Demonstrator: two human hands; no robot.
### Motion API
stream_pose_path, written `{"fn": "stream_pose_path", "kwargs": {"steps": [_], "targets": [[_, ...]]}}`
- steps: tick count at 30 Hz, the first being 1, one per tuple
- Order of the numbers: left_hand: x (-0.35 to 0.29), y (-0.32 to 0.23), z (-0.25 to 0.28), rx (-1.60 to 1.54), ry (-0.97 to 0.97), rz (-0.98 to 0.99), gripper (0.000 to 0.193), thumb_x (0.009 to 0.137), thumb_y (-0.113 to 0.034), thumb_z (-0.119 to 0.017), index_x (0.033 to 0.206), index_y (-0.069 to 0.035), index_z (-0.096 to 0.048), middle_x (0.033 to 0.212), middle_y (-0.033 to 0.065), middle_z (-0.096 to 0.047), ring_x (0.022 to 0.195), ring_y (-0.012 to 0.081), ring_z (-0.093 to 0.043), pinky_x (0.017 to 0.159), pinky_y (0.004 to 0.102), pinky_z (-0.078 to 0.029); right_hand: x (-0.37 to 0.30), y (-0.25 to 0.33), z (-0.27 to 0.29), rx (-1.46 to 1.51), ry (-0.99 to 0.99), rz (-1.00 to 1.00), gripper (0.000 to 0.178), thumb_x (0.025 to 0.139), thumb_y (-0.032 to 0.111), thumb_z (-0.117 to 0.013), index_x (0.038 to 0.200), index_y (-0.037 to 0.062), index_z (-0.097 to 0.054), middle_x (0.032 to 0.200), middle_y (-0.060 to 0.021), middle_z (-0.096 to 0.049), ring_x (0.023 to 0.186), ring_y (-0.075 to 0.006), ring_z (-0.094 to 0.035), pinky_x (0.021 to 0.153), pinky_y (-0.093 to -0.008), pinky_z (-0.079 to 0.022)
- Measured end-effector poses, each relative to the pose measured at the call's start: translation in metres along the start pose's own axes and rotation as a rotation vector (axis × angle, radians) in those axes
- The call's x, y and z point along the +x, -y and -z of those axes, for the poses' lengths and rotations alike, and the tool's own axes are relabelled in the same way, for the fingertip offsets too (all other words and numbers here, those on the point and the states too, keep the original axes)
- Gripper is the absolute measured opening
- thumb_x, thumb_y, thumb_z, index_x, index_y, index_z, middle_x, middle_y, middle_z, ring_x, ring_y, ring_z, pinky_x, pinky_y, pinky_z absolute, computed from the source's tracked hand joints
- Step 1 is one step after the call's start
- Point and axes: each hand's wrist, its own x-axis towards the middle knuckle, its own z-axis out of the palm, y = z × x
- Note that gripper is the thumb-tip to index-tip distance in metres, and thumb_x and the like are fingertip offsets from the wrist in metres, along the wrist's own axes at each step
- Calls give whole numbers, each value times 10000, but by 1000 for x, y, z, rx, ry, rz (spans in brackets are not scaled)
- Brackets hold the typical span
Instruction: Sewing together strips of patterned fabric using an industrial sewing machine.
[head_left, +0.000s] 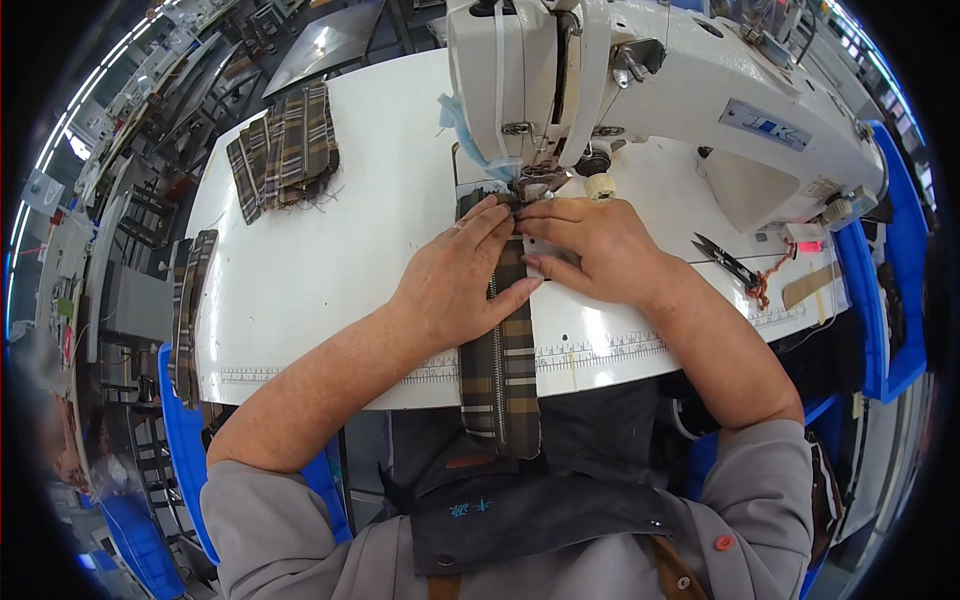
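Note:
A long plaid fabric strip (481,383) with a zipper along it runs from the sewing machine's presser foot (541,182) toward me and hangs over the table's front edge. My left hand (455,268) lies flat on the strip, fingers stretched toward the needle area and thumb apart across the zipper. On the strip's right edge, close to the presser foot, rest the fingertips of my right hand (597,250); its thumb is spread below them. The strip's far end goes under the machine's head, where the needle point is hard to make out.
A pile of plaid pieces (287,145) lies at the table's far left, with more plaid strips (190,310) at the left edge. Black thread snips (727,262) lie right of my right forearm. Blue bins (880,300) flank the white table (280,290).

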Motion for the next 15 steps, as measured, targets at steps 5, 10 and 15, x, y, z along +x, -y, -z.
{"fn": "stream_pose_path", "kwargs": {"steps": [5,10,15], "targets": [[-3,-9,1,-26,-23,-6,626,915,-378,-789,1255,131,-661,1386,253,-615,1390,386,-560,1121,447,-501,-1,0,1,0,-16,6,250,884,276,-772,1007,58,-776,1088,-45,-763,909,-271,-742,769,-398,-598],[1,-6,2,45,-79,2,646,905,-393,-804,1327,69,-645,1410,244,-602,1343,417,-581,1118,491,-482,-2,1,1,-60,-40,-22,260,877,279,-779,1014,58,-782,1068,-39,-771,886,-268,-744,752,-398,-597],[4,2,-3,8,-49,20,694,900,-427,-803,1359,62,-621,1427,253,-589,1332,434,-580,1120,498,-481,0,1,0,-79,-42,-25,270,877,283,-778,1026,57,-790,1067,-33,-776,878,-263,-745,739,-396,-595]]}}
